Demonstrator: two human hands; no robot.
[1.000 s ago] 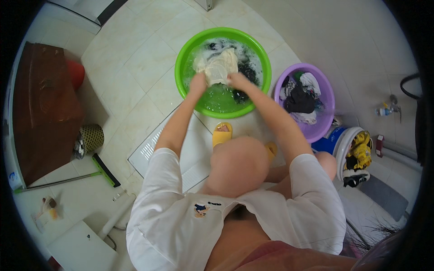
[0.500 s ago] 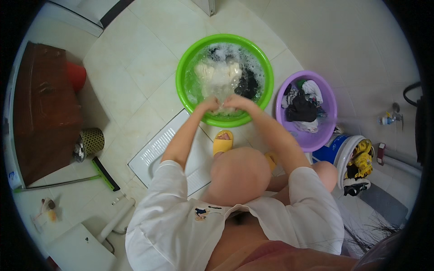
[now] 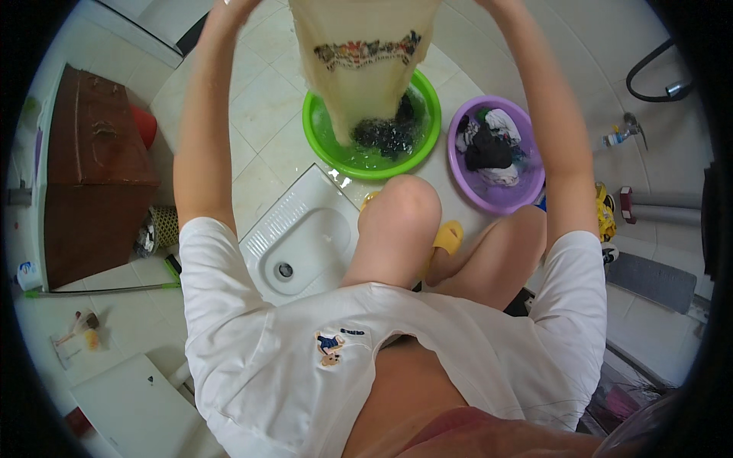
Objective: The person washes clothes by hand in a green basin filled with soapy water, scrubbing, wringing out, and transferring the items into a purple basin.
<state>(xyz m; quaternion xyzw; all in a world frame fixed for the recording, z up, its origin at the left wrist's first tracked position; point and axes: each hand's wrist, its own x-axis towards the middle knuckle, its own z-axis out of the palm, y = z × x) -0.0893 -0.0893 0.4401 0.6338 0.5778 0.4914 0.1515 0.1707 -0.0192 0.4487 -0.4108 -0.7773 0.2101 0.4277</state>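
Arms up, we hold a wet cream garment (image 3: 365, 69) stretched between both raised hands, above the green basin (image 3: 427, 126). Our left hand (image 3: 229, 6) sits at the very top edge of the view, at the cloth's upper left corner, and our right hand (image 3: 489, 4) is at the upper right corner, mostly cut off by the frame. The fingers themselves are out of sight or too cropped, so we cannot tell how tightly they close; the cloth hangs taut from both corners, which fits a grip on each side. The garment carries a coloured printed band across its middle, and its lower end tapers down to the water, right over a dark clump of laundry (image 3: 382, 133) lying in the soapy green basin.

Just beside the green basin, on our right, stands a purple basin (image 3: 527, 187) with white and dark clothes piled in it. A white squat toilet pan (image 3: 301, 244) is set into the tiled floor between our left arm and our bare knee (image 3: 401, 210). A yellow slipper (image 3: 447, 237) shows next to that knee. A brown wooden cabinet (image 3: 92, 175) stands well apart on the left.
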